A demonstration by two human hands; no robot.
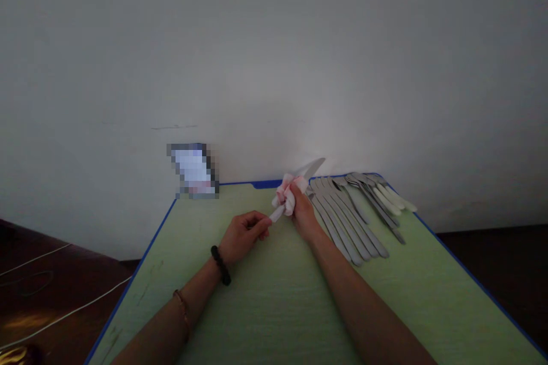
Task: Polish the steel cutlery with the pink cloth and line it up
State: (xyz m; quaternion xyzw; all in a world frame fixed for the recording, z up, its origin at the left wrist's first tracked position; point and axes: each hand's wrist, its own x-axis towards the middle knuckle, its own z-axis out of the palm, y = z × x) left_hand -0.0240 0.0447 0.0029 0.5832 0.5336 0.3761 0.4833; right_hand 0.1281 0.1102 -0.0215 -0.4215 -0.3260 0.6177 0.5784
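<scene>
A table knife (pixel 315 167) is held slantwise above the table, its blade tip pointing up and to the right. My left hand (pixel 245 234) pinches the end of its handle. Around the middle of the knife, my right hand (pixel 303 214) grips a crumpled pink and white cloth or tissue (pixel 285 194), which hides that stretch of the knife. Just right of my right hand, several metal knives (pixel 351 228) lie side by side, handles toward me. Beyond them are spoons and forks (pixel 357 182), partly overlapping, and several white-handled pieces (pixel 389 199) whose ends I cannot make out.
The green table (pixel 265 308) has a blue edge and stands against a grey-white wall (pixel 274 57). A blurred-out phone-like device (pixel 194 170) leans on the wall at the table's back left. White cables (pixel 77 311) run across the dark floor at left.
</scene>
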